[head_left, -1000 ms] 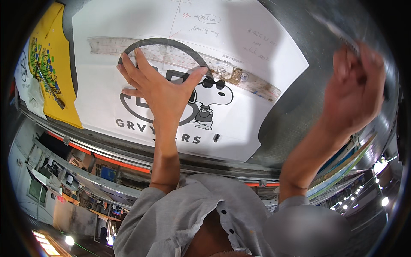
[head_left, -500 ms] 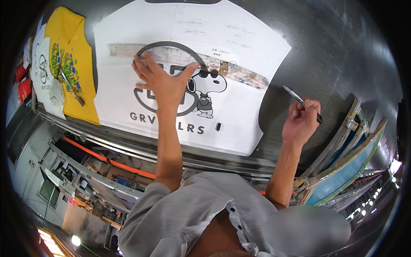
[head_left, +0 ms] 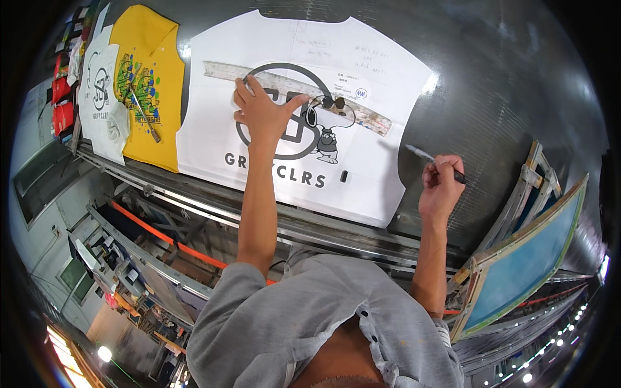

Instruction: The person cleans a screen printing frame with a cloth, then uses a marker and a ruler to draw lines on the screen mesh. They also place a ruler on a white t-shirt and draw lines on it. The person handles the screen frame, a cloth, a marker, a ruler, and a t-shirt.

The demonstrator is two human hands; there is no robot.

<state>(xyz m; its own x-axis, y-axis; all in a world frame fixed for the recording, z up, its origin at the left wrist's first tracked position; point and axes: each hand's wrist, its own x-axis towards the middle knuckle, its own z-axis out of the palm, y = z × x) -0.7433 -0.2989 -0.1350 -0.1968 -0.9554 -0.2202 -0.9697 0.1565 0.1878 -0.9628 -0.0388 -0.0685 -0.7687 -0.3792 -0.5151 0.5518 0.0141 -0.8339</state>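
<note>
A white sheet cut like a shirt front (head_left: pixel 213 129) lies on the dark table, printed with a large black ring emblem, lettering and a cartoon dog. Across it runs a worn, see-through ruler (head_left: pixel 372 121), slanting over the ring and the dog's head. My left hand (head_left: pixel 264 111) is spread open on the ruler and emblem, thumb stretched toward the dog. Off the sheet's right edge, my right hand (head_left: pixel 442 184) grips a silver and black marker pen (head_left: pixel 422 153), its tip pointing left toward the sheet. A small black piece (head_left: pixel 343 176), perhaps a pen cap, lies by the lettering.
A yellow printed garment piece (head_left: pixel 147 84) lies to the left, with a thin dark-handled tool (head_left: pixel 147 116) on it. Beyond is another white printed piece (head_left: pixel 97 110). Wood-framed screens (head_left: pixel 527 258) lean at the right. A metal rail (head_left: pixel 194 207) edges the table.
The ruler has slid nearer my body, uncovering printed text and a small round mark above it. My right hand has brought the marker closer to the sheet's edge. The whole view has shifted.
</note>
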